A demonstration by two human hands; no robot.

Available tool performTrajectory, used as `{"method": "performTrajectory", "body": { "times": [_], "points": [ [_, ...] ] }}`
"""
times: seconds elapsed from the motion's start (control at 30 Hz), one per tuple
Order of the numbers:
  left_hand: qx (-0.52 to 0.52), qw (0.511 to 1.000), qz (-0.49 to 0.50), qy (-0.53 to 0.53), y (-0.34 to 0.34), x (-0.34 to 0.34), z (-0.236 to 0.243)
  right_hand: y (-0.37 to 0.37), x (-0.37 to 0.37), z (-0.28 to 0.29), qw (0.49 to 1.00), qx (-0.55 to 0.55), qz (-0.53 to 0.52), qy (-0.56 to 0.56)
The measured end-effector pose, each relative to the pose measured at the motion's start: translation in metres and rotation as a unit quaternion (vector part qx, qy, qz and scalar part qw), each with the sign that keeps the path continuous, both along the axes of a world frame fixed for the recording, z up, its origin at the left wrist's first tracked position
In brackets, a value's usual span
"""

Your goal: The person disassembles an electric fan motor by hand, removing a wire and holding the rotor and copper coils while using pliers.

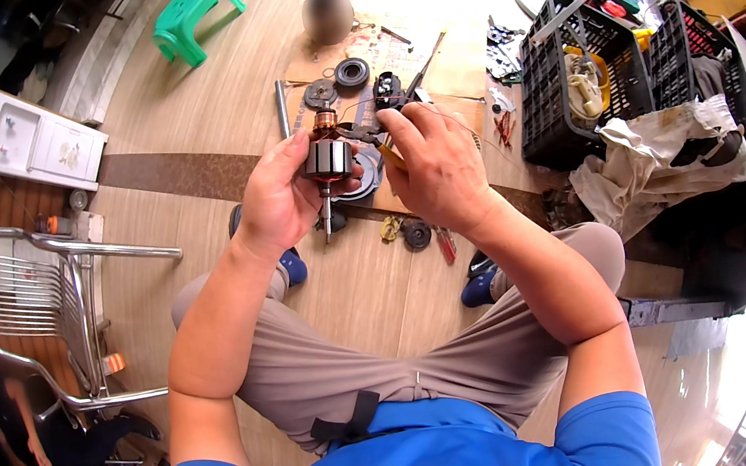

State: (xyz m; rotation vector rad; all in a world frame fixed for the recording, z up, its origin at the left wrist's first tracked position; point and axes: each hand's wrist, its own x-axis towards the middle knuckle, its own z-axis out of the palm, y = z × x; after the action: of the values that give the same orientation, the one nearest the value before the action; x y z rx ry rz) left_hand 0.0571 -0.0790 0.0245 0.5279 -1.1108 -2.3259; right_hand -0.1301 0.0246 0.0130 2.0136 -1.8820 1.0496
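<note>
The floor (347, 318) took the most room; its upper right part was too bright to make out. At left stood a metal chair (30, 291), and below it another person (89, 454) in dark clothes was partly cut off by the black rim. At right, the crates (554, 129) were filled with mixed items, and a pale cloth (668, 158) hid part of them. Cardboard (454, 59) lay ahead, with both hands in the way of its near part. A green stool (204, 11) stood farther to the left.

The right hand (441, 161) was curled around the pliers (373, 136) and covered much of their handles. The left hand (277, 194) pinched the rotor (329, 158) in front of the chest; its fingertips were mostly hidden behind. The jaws were near the rotor's copper end; I could not tell if they touched. Beyond lay a dark ring (351, 73).
</note>
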Motion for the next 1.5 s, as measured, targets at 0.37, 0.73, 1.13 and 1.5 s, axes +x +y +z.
{"method": "performTrajectory", "body": {
  "times": [0.37, 0.73, 1.13, 1.5],
  "points": [
    [-0.047, 0.999, -0.002, -0.026, 0.003, 0.002, -0.002, 0.002, 0.002, 0.003, 1.0, 0.003, -0.001, 0.012],
    [-0.072, 0.996, 0.009, -0.042, 0.004, 0.002, -0.007, 0.0, -0.001, -0.001, 0.997, -0.009, -0.014, 0.076],
    [-0.071, 0.997, 0.001, -0.032, 0.003, 0.003, -0.013, -0.002, -0.002, -0.011, 0.999, 0.004, -0.006, 0.054],
    [0.032, 0.992, 0.003, -0.119, 0.002, 0.0, -0.014, -0.006, 0.007, -0.039, 0.989, 0.111, 0.006, -0.097]
  ]
}}
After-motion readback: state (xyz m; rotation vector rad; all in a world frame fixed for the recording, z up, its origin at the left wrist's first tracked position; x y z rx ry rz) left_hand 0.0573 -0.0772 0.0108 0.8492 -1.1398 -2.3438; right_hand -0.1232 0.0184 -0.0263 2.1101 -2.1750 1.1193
